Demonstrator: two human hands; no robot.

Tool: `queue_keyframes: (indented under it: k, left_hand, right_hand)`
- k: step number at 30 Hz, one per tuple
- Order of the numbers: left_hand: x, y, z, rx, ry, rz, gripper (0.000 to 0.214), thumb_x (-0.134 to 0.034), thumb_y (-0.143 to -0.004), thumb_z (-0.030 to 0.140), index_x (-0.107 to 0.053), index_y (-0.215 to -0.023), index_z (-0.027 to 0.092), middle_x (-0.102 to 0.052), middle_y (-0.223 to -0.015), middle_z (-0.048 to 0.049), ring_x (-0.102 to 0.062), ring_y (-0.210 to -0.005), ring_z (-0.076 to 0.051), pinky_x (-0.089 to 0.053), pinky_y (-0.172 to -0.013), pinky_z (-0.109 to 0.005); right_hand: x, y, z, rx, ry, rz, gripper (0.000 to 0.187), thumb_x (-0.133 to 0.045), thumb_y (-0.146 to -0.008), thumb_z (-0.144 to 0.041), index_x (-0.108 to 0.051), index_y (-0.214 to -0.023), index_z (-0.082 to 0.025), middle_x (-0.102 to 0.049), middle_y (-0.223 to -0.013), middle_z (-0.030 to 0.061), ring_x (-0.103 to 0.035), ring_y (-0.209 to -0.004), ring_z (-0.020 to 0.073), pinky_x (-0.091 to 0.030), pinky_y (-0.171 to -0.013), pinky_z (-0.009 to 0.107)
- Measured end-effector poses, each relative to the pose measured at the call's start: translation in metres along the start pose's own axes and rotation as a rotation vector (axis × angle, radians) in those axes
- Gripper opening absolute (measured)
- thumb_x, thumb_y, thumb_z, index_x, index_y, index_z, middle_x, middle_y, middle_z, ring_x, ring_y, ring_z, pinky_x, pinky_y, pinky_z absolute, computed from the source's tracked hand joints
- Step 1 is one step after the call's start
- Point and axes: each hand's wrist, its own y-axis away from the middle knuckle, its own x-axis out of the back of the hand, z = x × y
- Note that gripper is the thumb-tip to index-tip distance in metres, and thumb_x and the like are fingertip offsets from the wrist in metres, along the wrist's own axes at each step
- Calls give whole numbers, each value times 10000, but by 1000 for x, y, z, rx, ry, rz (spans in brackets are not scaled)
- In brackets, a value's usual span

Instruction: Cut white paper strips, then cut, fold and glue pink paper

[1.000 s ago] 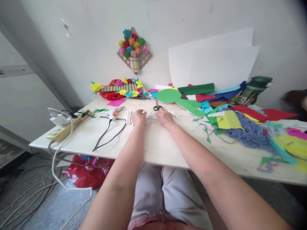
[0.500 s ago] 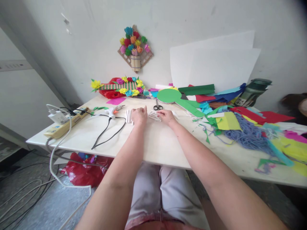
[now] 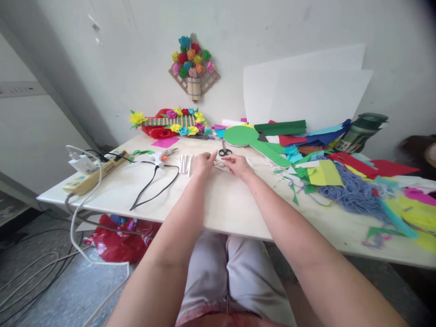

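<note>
My left hand (image 3: 205, 164) rests low over the table with its fingers curled together; whatever they hold is hidden. Close on its right, my right hand (image 3: 236, 165) pinches a thin white stick, perhaps rolled paper, between thumb and fingers. More white sticks (image 3: 221, 168) lie between and beneath the two hands, partly covered. Left of my left hand, several white sticks (image 3: 185, 165) are laid out side by side, roughly upright in view. Black-handled scissors (image 3: 225, 152) lie just behind the hands, blades pointing away.
A white glue gun (image 3: 158, 159) with a black cord lies left, near a yellow power strip (image 3: 81, 179). A green card shape (image 3: 241, 136) lies behind. Blue yarn (image 3: 354, 190), coloured paper scraps (image 3: 325, 173) and a dark green bottle (image 3: 361, 131) crowd the right side.
My left hand has moved right, away from the row of white sticks and toward my right hand, uncovering more of the row. My right hand stays nearly in place.
</note>
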Motion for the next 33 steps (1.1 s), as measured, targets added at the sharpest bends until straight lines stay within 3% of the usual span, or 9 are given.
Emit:
queue_keyframes:
  k: [6, 14, 17, 25, 33]
  left_hand:
    - [0, 1, 1, -12, 84, -4, 466, -418, -767, 546, -514, -494, 181, -500, -461, -7, -442, -502, -122, -292, -519, -244]
    - [2, 1, 1, -87, 157, -31, 435, -469, -758, 505, -498, -477, 175, -451, -420, 19, -428, -485, -106, -302, -507, -226]
    - [3, 4, 5, -106, 181, -52, 448, -481, -752, 510, -498, -465, 167, -447, -415, 22, -415, -471, -96, -303, -507, -225]
    - [1, 6, 3, -124, 457, -138, 374, -586, -671, 508, -576, -583, 144, -549, -526, 8, -393, -470, -72, -293, -483, -211]
    - [3, 5, 5, -100, 570, -109, 324, -615, -655, 462, -579, -574, 150, -539, -500, 14, -354, -424, -57, -256, -435, -208]
  right_hand:
    - [-4, 3, -5, -30, 61, 34, 214, -629, -659, -350, -658, -689, -140, -539, -484, -32, -386, -337, 48, -329, -330, 183]
    - [6, 5, -11, -173, -204, -170, 238, -721, -583, -322, -590, -555, -126, -528, -446, -33, -395, -321, 38, -341, -288, 168]
    - [11, 3, -7, -208, -267, -179, 232, -740, -558, -296, -595, -556, -115, -538, -449, -27, -404, -331, 38, -340, -288, 166]
    - [10, 5, -9, -102, -245, -40, 223, -721, -587, -304, -614, -620, -111, -540, -446, -37, -400, -319, 44, -353, -295, 177]
    - [11, 3, -15, -269, -436, -180, 224, -754, -537, -255, -597, -604, -109, -533, -451, -38, -387, -345, 29, -320, -292, 153]
